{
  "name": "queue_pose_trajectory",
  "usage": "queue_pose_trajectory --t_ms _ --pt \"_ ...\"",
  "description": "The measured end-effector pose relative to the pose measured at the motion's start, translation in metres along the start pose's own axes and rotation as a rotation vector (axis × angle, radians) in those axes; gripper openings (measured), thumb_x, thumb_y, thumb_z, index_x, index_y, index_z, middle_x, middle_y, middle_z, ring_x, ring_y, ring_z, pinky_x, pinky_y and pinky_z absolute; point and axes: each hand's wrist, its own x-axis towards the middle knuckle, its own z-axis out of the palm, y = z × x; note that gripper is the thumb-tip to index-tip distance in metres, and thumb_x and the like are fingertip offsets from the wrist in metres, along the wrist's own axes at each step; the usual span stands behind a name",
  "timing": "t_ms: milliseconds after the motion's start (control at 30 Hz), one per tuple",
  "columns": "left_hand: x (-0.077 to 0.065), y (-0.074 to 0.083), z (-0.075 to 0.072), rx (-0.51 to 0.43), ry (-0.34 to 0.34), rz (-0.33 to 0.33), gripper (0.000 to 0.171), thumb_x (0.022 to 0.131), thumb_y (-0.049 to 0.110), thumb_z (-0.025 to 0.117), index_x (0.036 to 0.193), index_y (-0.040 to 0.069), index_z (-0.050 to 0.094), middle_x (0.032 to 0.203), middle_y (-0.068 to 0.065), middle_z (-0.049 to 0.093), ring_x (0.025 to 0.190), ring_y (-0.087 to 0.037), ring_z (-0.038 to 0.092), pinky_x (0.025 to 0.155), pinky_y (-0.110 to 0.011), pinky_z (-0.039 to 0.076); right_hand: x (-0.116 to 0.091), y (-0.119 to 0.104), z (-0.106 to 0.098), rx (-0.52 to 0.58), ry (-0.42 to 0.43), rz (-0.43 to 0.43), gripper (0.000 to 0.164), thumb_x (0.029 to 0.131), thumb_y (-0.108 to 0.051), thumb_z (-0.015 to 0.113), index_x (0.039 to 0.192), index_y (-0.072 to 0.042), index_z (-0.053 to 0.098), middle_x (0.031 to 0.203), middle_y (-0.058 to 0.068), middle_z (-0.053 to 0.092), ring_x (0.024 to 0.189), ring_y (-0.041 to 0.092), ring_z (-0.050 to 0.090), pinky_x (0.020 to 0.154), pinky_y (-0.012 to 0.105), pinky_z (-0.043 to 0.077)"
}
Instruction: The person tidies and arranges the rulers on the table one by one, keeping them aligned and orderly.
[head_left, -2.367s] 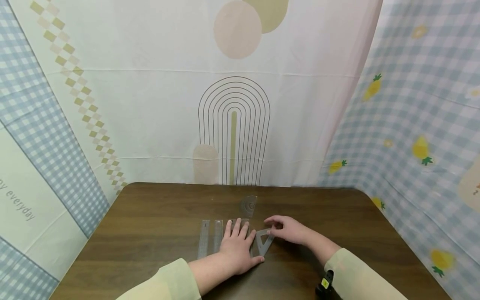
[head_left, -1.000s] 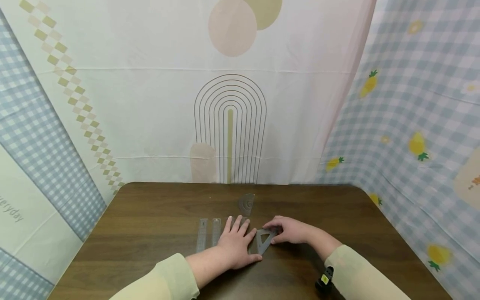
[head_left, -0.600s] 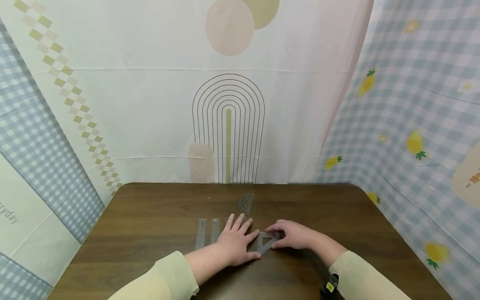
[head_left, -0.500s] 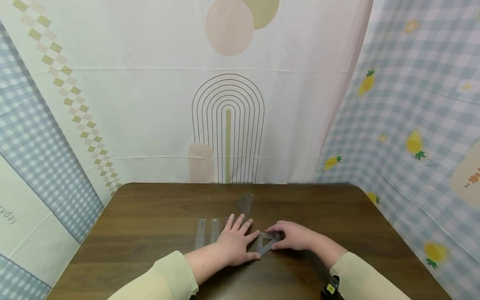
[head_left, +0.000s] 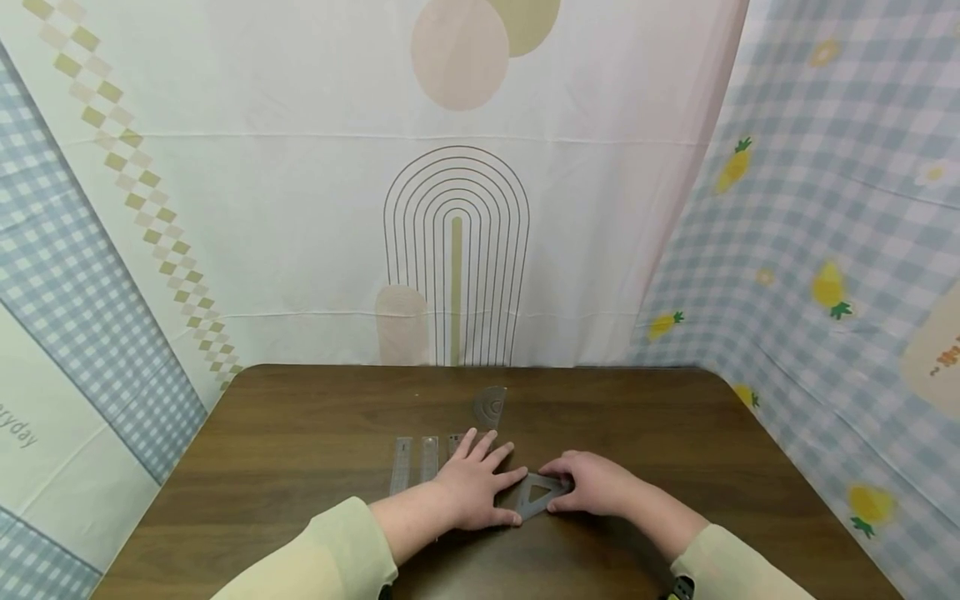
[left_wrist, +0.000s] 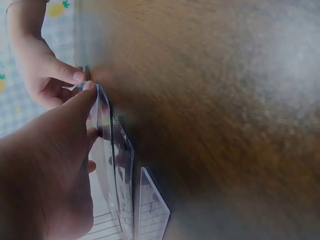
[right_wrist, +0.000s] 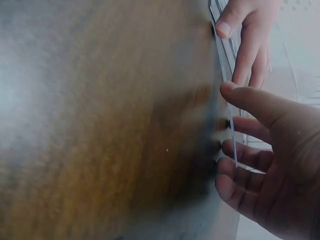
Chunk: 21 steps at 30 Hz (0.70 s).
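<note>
A clear triangular set square (head_left: 538,492) lies on the wooden table right of the middle. My right hand (head_left: 596,486) holds its right corner between thumb and fingers; the right wrist view shows its thin edge between the right thumb (right_wrist: 245,97) and the curled fingers. My left hand (head_left: 474,492) rests palm down with fingers spread, over another clear drawing tool (head_left: 454,442) that is mostly covered. The left thumb and index tips reach the set square's left side. Two clear rulers, one wider (head_left: 401,465) and one narrower (head_left: 429,458), lie left of that hand, their near ends hidden by the arm.
A clear protractor (head_left: 491,405) lies beyond the left fingertips. The brown wooden table (head_left: 300,450) ends at a patterned cloth (head_left: 330,250) hung behind it, with checked cloth (head_left: 810,350) along the right side.
The set square has shifted toward the right and nearer to me, turning somewhat, with my right hand moving along with it. My left fingers have slid slightly right.
</note>
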Motion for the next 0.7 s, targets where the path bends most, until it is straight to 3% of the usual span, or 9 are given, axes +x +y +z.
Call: queue_pose_trajectory --t_ms 433,700 --pt "0.002 -0.001 0.003 0.017 0.013 0.049 0.074 0.087 0.080 0.038 0.153 0.047 0.030 0.164 0.005 0.020 0.152 -0.028 0.008 0.120 -0.052 0.003 -0.016 -0.009 0.011 -0.087 0.103 -0.003 0.047 0.082 -0.044 0.079 0.119 -0.016 0.072 0.085 -0.011 0.051 0.068 0.004 0.044 0.061 0.026 0.039" --pt "0.004 -0.004 0.002 0.016 -0.010 0.092 0.073 0.089 0.078 0.039 0.154 0.047 0.027 0.165 0.005 0.017 0.152 -0.028 0.005 0.120 -0.050 -0.001 -0.023 -0.010 0.017 -0.039 0.113 0.048 0.051 0.081 -0.046 0.079 0.122 -0.017 0.070 0.086 -0.010 0.050 0.070 0.004 0.045 0.060 0.027 0.040"
